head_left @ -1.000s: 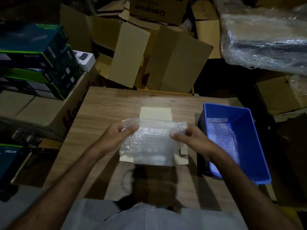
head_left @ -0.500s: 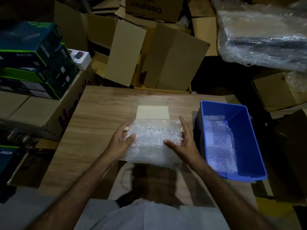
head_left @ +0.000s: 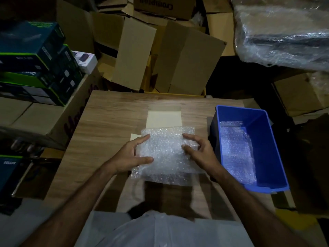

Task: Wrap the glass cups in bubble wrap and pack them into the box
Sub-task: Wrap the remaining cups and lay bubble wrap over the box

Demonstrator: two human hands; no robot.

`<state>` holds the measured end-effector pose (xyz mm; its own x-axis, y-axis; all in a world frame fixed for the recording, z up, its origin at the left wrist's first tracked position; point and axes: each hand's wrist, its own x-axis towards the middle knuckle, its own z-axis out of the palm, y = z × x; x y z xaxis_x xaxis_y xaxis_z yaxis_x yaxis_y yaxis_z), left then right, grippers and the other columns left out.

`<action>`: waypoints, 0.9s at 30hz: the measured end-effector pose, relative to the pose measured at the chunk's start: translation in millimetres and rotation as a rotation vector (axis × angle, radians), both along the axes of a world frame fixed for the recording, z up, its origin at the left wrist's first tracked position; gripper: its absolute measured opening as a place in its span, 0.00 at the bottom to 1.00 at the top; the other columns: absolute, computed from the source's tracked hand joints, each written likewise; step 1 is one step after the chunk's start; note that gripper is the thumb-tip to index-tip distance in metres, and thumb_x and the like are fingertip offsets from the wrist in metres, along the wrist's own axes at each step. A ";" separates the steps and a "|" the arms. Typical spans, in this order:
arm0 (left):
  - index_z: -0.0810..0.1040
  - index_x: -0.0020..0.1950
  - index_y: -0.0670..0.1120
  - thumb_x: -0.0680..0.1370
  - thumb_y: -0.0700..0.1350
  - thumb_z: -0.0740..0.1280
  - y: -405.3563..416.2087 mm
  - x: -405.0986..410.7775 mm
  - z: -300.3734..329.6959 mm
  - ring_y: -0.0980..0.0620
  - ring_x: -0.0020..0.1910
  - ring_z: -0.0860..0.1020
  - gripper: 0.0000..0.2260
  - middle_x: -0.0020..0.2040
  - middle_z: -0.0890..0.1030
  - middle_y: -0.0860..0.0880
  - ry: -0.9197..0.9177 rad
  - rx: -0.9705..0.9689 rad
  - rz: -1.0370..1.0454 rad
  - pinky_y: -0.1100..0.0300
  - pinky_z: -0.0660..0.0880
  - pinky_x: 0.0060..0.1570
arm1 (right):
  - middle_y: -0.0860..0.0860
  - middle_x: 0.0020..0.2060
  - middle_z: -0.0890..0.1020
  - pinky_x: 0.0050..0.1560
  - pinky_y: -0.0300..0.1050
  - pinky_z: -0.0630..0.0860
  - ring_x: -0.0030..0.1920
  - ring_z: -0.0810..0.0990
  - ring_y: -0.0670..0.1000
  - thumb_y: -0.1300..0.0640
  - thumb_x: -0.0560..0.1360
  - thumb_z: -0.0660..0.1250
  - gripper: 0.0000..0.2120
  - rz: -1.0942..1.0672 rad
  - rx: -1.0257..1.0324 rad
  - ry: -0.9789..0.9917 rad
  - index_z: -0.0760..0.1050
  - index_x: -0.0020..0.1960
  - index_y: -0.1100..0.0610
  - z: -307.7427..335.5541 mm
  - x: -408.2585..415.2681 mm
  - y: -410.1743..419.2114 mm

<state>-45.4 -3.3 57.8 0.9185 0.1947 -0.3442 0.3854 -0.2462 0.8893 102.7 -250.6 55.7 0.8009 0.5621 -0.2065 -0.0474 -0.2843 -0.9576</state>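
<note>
One bubble-wrapped bundle (head_left: 165, 154) lies on the wooden table (head_left: 110, 125), over a flat cream box (head_left: 163, 119) whose flap shows beyond it. What the wrap encloses cannot be made out. Two hands hold it — the left hand (head_left: 131, 155) with its fingers (head_left: 142, 139) and thumb curled round the left edge, the right hand (head_left: 201, 152) gripping the right edge the same way. The bundle is roughly square; its slightly longer axis runs left to right across the table. One blue bin (head_left: 263, 139) stands just beside it on the right — a single loose bubble-wrap sheet (head_left: 235, 154) lies inside, running along the bin's length.
</note>
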 end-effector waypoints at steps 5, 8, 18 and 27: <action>0.63 0.80 0.50 0.66 0.45 0.83 -0.3 4.8 -14.2 0.62 0.76 0.60 0.47 0.79 0.63 0.55 0.048 0.089 0.025 0.78 0.60 0.66 | 0.43 0.69 0.72 0.51 0.29 0.77 0.53 0.80 0.34 0.60 0.68 0.81 0.41 0.182 -0.173 0.048 0.68 0.77 0.52 -5.2 0.2 2.6; 0.61 0.80 0.51 0.66 0.43 0.83 1.2 6.6 -20.1 0.57 0.73 0.66 0.48 0.80 0.64 0.51 0.058 0.101 0.020 0.73 0.65 0.66 | 0.48 0.71 0.72 0.67 0.45 0.77 0.66 0.76 0.45 0.61 0.72 0.78 0.32 0.180 -0.244 -0.093 0.73 0.73 0.48 -13.9 2.4 5.0; 0.62 0.79 0.47 0.67 0.51 0.82 -10.3 22.3 -36.3 0.49 0.55 0.75 0.46 0.70 0.62 0.47 0.163 0.772 -0.167 0.57 0.75 0.58 | 0.56 0.69 0.66 0.56 0.48 0.81 0.60 0.76 0.55 0.57 0.69 0.79 0.42 0.484 -0.658 -0.447 0.63 0.77 0.56 -43.6 4.0 24.6; 0.66 0.73 0.47 0.71 0.62 0.74 -21.1 35.8 -37.8 0.44 0.64 0.66 0.37 0.69 0.64 0.44 0.259 1.157 -0.277 0.51 0.67 0.62 | 0.63 0.71 0.65 0.58 0.55 0.73 0.63 0.70 0.61 0.46 0.63 0.80 0.36 0.472 -0.923 -0.871 0.72 0.67 0.55 -41.9 -4.8 35.3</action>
<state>-9.6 -24.4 20.0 0.9074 0.3165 -0.2764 0.3278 -0.9447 -0.0056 97.9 -215.3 13.8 0.6348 0.7507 -0.1832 0.7516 -0.6549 -0.0792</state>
